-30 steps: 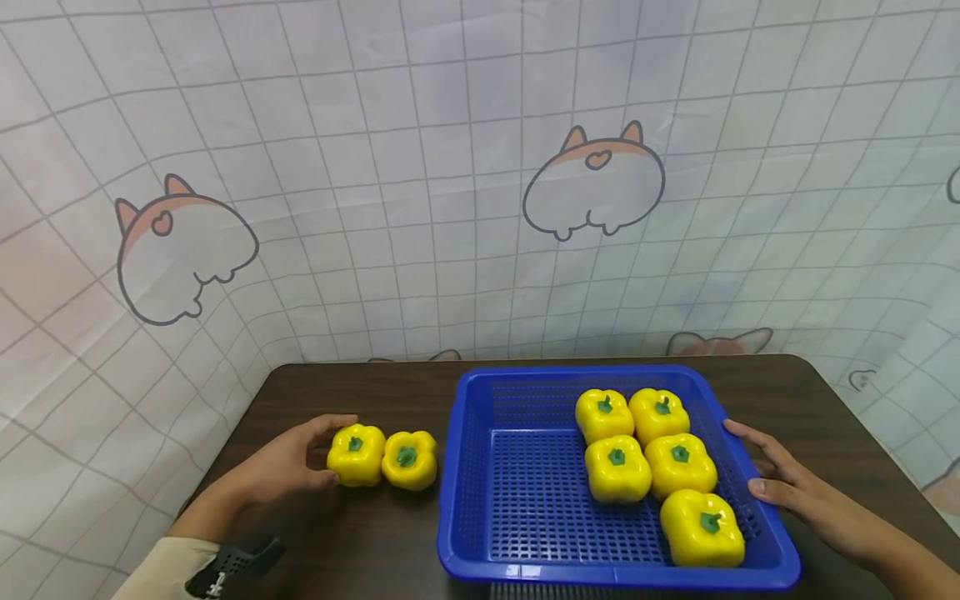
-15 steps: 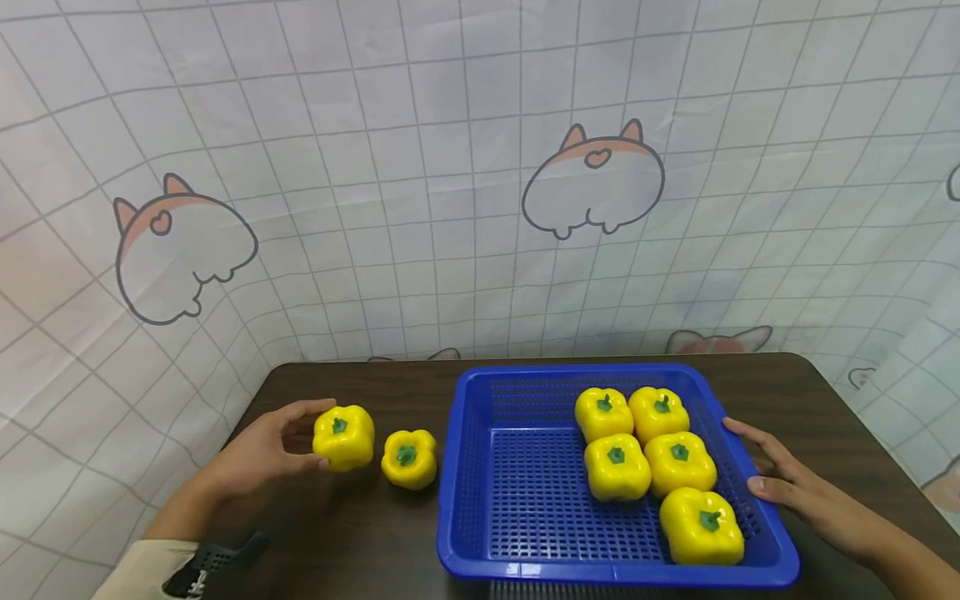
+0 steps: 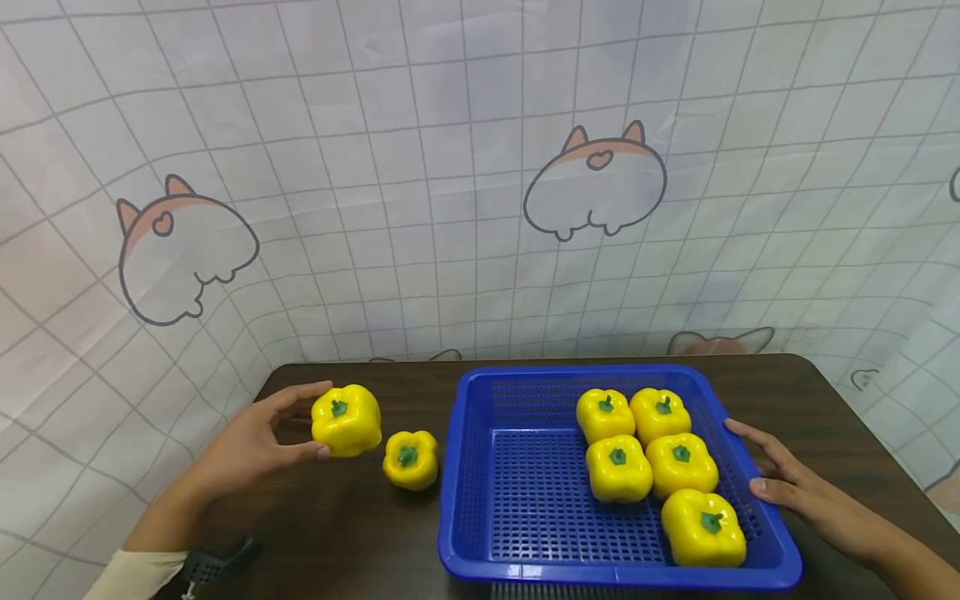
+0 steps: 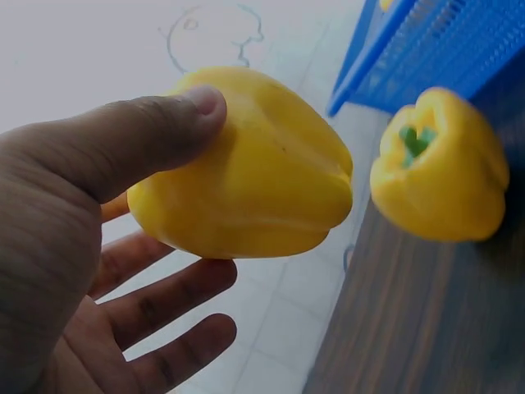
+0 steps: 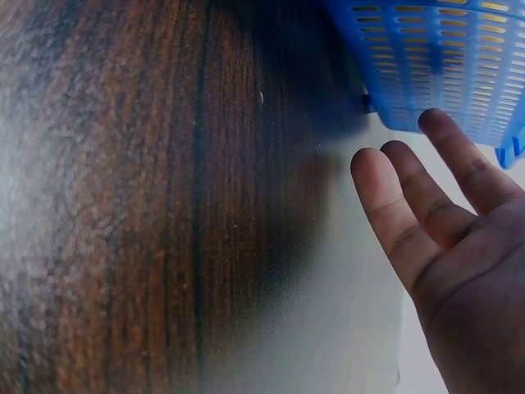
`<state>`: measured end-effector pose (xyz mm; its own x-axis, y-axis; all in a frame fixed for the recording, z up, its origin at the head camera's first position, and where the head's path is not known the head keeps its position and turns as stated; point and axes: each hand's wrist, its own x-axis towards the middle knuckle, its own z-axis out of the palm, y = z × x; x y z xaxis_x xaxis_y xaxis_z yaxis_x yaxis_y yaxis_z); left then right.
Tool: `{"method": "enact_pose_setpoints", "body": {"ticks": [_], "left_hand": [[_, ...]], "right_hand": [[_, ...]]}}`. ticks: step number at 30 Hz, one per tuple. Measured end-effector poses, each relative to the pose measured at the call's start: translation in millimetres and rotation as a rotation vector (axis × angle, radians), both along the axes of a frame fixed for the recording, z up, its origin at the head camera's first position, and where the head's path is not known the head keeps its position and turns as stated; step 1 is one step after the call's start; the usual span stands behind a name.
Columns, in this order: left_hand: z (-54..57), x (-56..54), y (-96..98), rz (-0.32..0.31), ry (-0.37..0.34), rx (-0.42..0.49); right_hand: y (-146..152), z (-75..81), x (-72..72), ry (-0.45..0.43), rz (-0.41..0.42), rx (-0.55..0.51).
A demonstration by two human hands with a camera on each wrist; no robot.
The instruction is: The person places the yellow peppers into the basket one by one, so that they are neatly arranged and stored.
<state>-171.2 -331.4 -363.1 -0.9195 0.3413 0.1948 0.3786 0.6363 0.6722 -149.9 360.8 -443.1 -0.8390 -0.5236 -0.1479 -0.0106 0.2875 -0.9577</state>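
My left hand (image 3: 247, 446) pinches a yellow bell pepper (image 3: 347, 421) between thumb and fingers, above the left part of the table. In the left wrist view the thumb lies along the side of this pepper (image 4: 246, 172), and the lower fingers spread beneath it. A second yellow bell pepper (image 3: 411, 460) sits on the table, between the held one and the blue basket (image 3: 446, 500). At the basket's right side is my right hand (image 3: 802, 496), fingers extended, fingertips at the rim. The right wrist view shows those fingers (image 5: 381, 189) fairly straight, near the basket's perforated wall (image 5: 435, 66).
Several yellow bell peppers (image 3: 618, 468) stand in the right half of the basket, stems up. A dark wood-grain table (image 3: 352, 542) carries everything. Behind it hangs a white gridded cloth (image 3: 420, 208) with cartoon animals.
My left hand has lifted its pepper off the table, up and slightly left, away from the second pepper. The right hand and the basket have stayed in place.
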Motion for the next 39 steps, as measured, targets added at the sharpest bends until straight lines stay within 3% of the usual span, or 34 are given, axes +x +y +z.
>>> {"method": "enact_pose_setpoints", "body": {"ticks": [16, 28, 39], "left_hand": [[18.2, 6.2, 47.1, -0.102, 0.025, -0.006], [19.2, 3.5, 70.4, -0.176, 0.062, -0.015], [18.3, 2.8, 99.7, -0.284, 0.021, 0.023]], "right_hand": [[-0.6, 1.0, -0.2, -0.008, 0.005, -0.008], [3.3, -1.6, -2.0, 0.011, 0.021, -0.008], [-0.5, 1.1, 0.4, 0.011, 0.015, 0.004]]}}
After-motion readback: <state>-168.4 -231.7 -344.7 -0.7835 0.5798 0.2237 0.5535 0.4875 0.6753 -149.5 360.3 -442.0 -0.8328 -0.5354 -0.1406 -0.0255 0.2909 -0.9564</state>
